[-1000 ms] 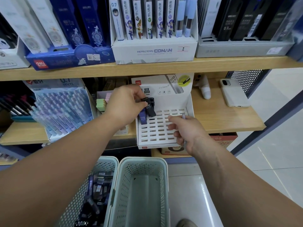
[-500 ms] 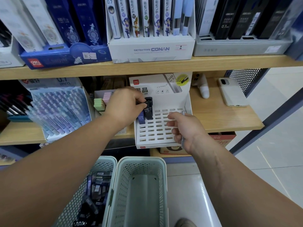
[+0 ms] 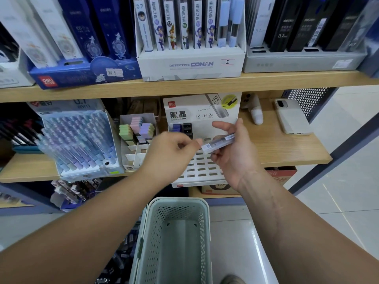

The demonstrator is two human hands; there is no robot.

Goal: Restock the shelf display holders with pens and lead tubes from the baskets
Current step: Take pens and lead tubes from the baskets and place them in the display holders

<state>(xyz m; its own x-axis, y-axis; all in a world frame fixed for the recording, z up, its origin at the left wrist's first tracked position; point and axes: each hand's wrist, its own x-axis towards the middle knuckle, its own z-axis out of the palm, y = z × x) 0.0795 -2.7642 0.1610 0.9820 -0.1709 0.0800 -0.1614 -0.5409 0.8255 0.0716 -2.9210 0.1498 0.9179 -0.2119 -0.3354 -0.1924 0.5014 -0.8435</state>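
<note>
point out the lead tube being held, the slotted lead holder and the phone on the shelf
lead tube (image 3: 220,142): head view, middle of its clear barrel
slotted lead holder (image 3: 198,171): head view, bare slotted front panel
phone (image 3: 292,117): head view, centre of its back

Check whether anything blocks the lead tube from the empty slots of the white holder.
Nothing visible does. The right hand holds the lead tube over the white holder, the left hand at its end. Bare slots lie below it; only two dark tubes stand in the back left corner.
</note>
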